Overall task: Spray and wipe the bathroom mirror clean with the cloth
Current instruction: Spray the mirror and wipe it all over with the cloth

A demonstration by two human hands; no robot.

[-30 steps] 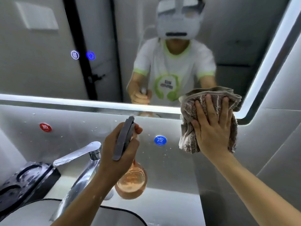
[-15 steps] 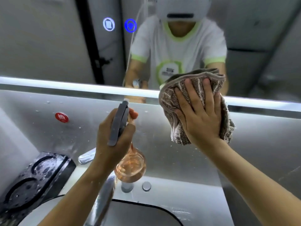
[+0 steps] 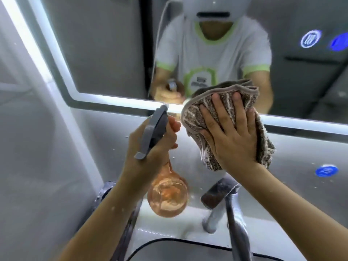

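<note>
Right hand (image 3: 232, 136) flat, fingers spread, pressing brown cloth (image 3: 224, 102) against mirror's (image 3: 105, 53) lit lower edge; left hand (image 3: 150, 147) gripping amber spray bottle (image 3: 166, 196).

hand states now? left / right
Left hand: closed around the grey trigger head of the clear orange-tinted spray bottle.
Right hand: open, palm flat, pressing the brown striped microfibre cloth over the mirror's lit lower edge.
</note>
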